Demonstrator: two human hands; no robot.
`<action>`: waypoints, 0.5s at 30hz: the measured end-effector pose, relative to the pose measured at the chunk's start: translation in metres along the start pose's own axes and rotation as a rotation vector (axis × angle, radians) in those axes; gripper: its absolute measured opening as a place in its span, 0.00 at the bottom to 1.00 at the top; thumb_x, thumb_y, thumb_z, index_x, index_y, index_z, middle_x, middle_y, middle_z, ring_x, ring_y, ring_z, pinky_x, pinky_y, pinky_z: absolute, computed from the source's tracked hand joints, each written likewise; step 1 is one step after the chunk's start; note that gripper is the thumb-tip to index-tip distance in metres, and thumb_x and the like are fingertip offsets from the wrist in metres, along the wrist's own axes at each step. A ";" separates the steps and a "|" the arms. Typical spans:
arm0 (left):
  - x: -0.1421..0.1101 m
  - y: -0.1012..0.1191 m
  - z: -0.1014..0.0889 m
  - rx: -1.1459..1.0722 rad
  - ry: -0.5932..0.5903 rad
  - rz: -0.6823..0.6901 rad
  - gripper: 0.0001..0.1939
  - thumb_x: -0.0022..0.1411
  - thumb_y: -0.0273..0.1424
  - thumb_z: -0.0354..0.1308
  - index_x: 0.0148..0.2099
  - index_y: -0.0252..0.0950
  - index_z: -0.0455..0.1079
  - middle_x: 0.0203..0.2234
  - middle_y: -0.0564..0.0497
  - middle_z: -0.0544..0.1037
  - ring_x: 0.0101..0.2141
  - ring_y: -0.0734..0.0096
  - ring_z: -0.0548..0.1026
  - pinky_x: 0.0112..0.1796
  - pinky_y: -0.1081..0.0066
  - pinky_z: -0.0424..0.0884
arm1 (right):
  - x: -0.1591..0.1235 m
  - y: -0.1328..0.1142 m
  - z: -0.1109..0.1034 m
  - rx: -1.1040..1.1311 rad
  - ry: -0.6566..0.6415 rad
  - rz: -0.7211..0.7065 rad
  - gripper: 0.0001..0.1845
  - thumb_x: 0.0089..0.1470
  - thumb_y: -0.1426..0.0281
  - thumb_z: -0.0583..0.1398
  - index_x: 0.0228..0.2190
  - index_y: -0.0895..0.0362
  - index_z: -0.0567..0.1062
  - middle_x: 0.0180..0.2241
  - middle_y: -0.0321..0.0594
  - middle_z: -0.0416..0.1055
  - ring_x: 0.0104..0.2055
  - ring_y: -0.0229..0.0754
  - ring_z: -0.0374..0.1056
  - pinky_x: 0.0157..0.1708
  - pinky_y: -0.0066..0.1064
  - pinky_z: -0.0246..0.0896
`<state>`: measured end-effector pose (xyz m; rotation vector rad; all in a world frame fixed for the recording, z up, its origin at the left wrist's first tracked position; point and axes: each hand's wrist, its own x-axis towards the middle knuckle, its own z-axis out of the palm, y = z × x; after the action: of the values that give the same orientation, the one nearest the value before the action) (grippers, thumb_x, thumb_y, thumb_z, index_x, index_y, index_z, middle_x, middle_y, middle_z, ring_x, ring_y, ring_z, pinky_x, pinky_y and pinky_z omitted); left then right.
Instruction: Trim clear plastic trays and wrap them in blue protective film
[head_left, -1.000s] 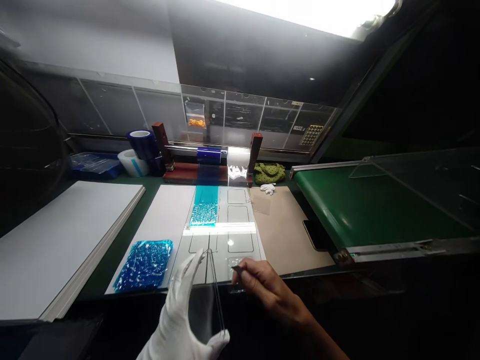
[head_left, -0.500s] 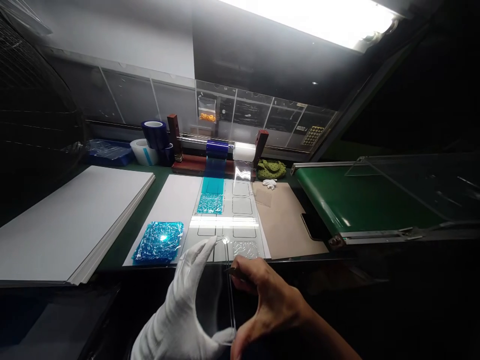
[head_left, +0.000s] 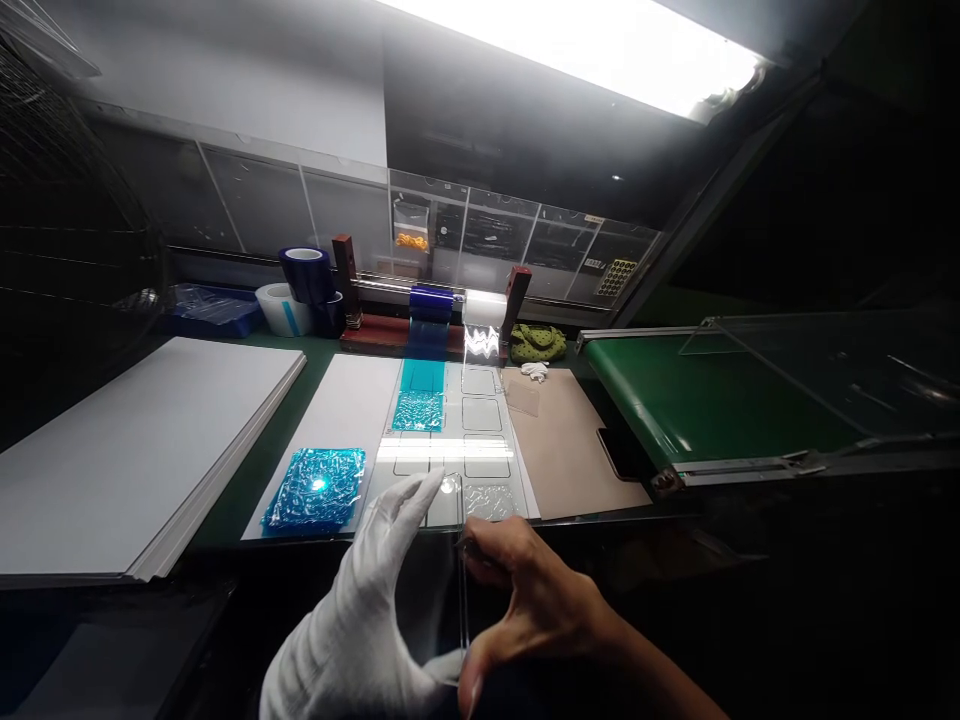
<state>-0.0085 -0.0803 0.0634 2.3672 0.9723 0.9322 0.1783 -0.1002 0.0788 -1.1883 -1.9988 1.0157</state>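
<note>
My left hand (head_left: 367, 600), in a white glove, holds a thin clear plate (head_left: 463, 590) by its far and near ends. The plate is tilted up almost edge-on in front of the table. My right hand (head_left: 532, 590) is bare and has its fingers curled around a small dark pointed tool (head_left: 471, 547), mostly hidden by the fingers. Its thumb is at the plate's near end. Beyond the hands lies a marked sheet (head_left: 450, 505) with outlined rectangles. A crinkled clear film piece (head_left: 491, 500) and a blue film piece (head_left: 418, 410) rest on it.
A pile of blue film pieces (head_left: 315, 490) lies to the left, near a thick stack of white sheets (head_left: 165, 440). Behind stands a wooden holder (head_left: 517, 290) with a blue roll (head_left: 431, 302) and a clear roll (head_left: 485, 305). At right are a phone (head_left: 616, 455) and a green conveyor belt (head_left: 720, 390).
The clear plate has turned slightly, now closer to edge-on and upright in view. Both hands keep their hold, and the camera view has shifted a little.
</note>
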 end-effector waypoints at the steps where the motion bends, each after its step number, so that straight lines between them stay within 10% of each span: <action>1: 0.000 -0.001 -0.001 0.010 -0.004 0.004 0.58 0.40 0.49 0.63 0.67 0.35 0.39 0.60 0.37 0.54 0.59 0.44 0.56 0.56 0.49 0.58 | 0.000 0.000 0.001 0.001 -0.003 0.004 0.42 0.14 0.40 0.65 0.21 0.54 0.51 0.21 0.26 0.45 0.22 0.28 0.41 0.16 0.23 0.38; 10: 0.000 -0.010 0.000 0.059 0.030 0.035 0.59 0.40 0.55 0.62 0.66 0.34 0.40 0.58 0.37 0.57 0.57 0.45 0.58 0.55 0.51 0.60 | 0.001 0.001 0.009 0.013 0.042 0.009 0.38 0.25 0.40 0.64 0.19 0.54 0.51 0.19 0.27 0.47 0.22 0.30 0.42 0.17 0.24 0.38; 15: -0.002 -0.012 0.005 0.370 0.228 -0.126 0.55 0.42 0.53 0.61 0.65 0.31 0.44 0.56 0.34 0.60 0.54 0.40 0.61 0.51 0.47 0.61 | -0.004 0.021 0.018 -0.012 0.338 0.033 0.37 0.23 0.41 0.66 0.24 0.55 0.59 0.22 0.28 0.52 0.24 0.31 0.49 0.20 0.23 0.52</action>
<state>-0.0120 -0.0742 0.0518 2.4915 1.4772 1.0654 0.1750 -0.1033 0.0513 -1.3069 -1.7272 0.7602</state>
